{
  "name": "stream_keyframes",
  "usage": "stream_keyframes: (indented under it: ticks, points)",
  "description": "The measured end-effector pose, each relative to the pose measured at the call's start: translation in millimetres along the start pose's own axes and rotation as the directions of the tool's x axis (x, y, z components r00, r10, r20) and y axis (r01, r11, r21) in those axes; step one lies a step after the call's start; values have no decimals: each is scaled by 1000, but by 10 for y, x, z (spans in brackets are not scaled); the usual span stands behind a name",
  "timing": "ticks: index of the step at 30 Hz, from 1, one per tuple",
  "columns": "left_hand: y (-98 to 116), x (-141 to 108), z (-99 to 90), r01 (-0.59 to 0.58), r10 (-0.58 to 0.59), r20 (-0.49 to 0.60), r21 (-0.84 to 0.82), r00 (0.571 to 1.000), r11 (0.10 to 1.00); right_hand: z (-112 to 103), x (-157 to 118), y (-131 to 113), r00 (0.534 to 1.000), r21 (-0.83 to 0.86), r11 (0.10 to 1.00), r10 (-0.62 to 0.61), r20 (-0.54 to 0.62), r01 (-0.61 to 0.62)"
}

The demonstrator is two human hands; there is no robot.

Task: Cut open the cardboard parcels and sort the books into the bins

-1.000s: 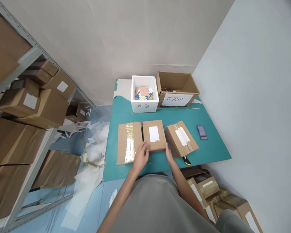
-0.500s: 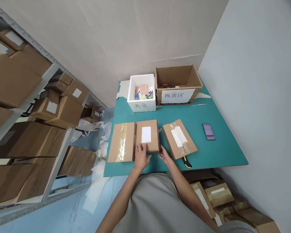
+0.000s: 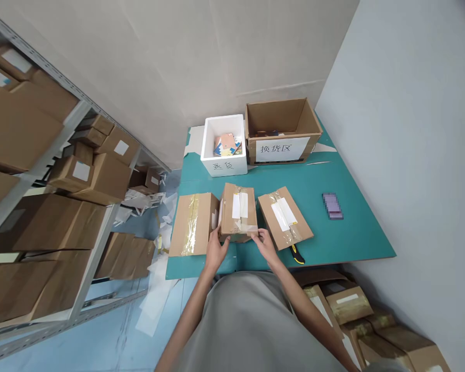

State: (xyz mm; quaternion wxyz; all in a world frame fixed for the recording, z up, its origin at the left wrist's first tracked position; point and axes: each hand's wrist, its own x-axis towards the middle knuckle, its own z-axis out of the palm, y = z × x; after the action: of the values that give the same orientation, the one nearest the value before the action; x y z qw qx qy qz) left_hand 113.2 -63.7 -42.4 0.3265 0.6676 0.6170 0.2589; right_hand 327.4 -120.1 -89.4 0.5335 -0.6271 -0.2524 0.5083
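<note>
The middle cardboard box [image 3: 225, 212] is tilted up, showing a face with two white labels and clear tape. My left hand [image 3: 217, 252] grips its lower left corner, and my right hand [image 3: 265, 245] holds its lower right corner. To the left lies a taped box [image 3: 182, 222], close beside the middle one. On the right, another box [image 3: 293, 219] with white labels sits at an angle. A black and yellow cutter [image 3: 297, 254] pokes out from under that box's near edge.
At the back of the green table [image 3: 344, 237] stand a white foam box [image 3: 227, 166] with cards inside and an open carton [image 3: 313, 142]. A pixelated purple item [image 3: 332, 206] lies right. Shelves [image 3: 101, 222] of cartons stand left; more boxes [image 3: 349, 307] sit below right.
The middle box has been turned and lifted at an angle, so a different, double-labelled face shows. My left hand moved from its top to its lower left corner; my right hand now grips it.
</note>
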Motion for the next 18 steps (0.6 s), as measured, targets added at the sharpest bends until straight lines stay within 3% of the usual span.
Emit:
stream_keyframes:
  ticks: [2,5,9,12,14,16,18]
  points:
    - [3,-86,-56,-51,51,-20,-6,998,999,-60,-89,-56,989,-50,998,-14,148,22]
    - [25,-174,-151,-166,168,-7,114,986,979,-61,-217,-85,951,-94,995,-13,308,44]
    - [-59,-138,-334,-217,236,-50,247,970,945,17,-307,-181,940,-210,970,-45,339,122]
    - [-301,-101,-579,-65,124,-147,355,981,933,-154,-311,-377,943,-382,881,-174,285,278]
    - [-523,-136,-767,78,-16,-146,433,989,898,-454,-299,-503,922,-561,732,-320,217,386]
    - [-733,-214,-913,180,-144,-111,484,983,857,-854,-281,-568,902,-763,561,-428,64,320]
    - [-881,-297,-974,218,-197,-97,503,976,836,-1255,-259,-562,885,-867,486,-444,-138,109]
